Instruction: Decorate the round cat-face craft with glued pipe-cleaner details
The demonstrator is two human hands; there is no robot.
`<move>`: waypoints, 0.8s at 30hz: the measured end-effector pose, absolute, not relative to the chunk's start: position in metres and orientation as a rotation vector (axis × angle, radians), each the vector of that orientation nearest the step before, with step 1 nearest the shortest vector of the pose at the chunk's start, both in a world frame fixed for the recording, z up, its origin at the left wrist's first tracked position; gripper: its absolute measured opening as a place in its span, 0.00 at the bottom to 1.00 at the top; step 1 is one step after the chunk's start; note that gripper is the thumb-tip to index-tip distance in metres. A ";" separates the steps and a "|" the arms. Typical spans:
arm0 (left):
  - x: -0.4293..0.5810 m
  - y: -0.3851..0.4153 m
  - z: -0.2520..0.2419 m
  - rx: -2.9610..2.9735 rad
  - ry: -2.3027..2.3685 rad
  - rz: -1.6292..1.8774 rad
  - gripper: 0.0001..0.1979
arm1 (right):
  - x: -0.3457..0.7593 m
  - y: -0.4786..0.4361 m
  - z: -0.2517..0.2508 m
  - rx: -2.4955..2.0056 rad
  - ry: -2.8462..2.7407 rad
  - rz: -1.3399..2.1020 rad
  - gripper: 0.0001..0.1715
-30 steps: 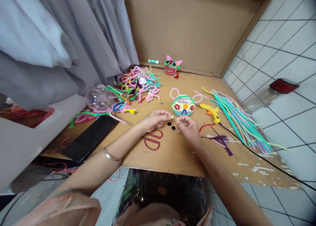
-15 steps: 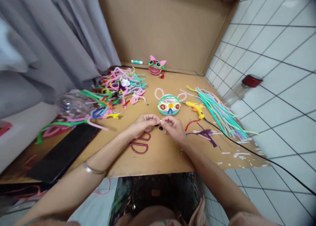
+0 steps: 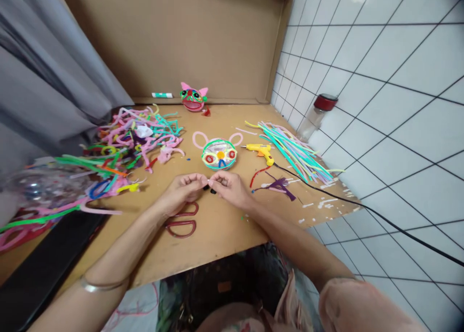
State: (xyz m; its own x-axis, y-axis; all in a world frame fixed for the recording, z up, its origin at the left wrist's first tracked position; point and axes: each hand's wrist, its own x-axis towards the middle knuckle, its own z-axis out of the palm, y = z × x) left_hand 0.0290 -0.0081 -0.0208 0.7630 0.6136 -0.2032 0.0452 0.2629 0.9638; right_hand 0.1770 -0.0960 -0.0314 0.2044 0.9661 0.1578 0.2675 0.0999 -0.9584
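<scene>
**Two hands pinching a tiny pale bit just in front of a loop-eared face**

A tiny pale bit point(image 3: 209, 181) is barely showing where the fingertips are meeting; it is too small to identify. The left hand point(image 3: 186, 189) and the right hand point(image 3: 230, 189) are both pinching, thumb against finger, tips drawn together on it from either side. Two black pieces point(image 3: 213, 191) are lying on the brown table point(image 3: 152, 259) below the pinch, partly hidden by the fingers.

Just beyond the fingertips, apart from them and slightly to the right, a round decorated face point(image 3: 219, 163) is sitting with pink loop ears, red eyes and an orange nose. Red scissor handles point(image 3: 181, 228) are lying below the left hand, the blades out of sight.

To the right, a yellow glue gun point(image 3: 265, 151) is pointing its nozzle toward the face, its black cord trailing off the table edge. A purple tassel point(image 3: 281, 187) is resting near it, and a bundle of pastel pipe cleaners point(image 3: 293, 151) is spreading farther right. To the left, a tangled pile of pipe cleaners point(image 3: 125, 136) is heaping up by the curtain point(image 3: 47, 76). At the back, a pink-eared head point(image 3: 194, 100) is standing against the board, beside a white-and-green tube point(image 3: 162, 95).
</scene>
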 end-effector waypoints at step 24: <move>0.028 -0.004 -0.015 1.077 0.575 0.553 0.17 | 0.195 -0.100 -0.032 -1.459 -1.362 0.003 0.12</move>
State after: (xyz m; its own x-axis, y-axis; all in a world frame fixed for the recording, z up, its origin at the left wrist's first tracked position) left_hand 0.0283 -0.0037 -0.0146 0.7266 0.6677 -0.1617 -0.1357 0.3702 0.9190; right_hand 0.1955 -0.1002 -0.0324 0.3420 0.7061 0.6201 0.7036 0.2450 -0.6670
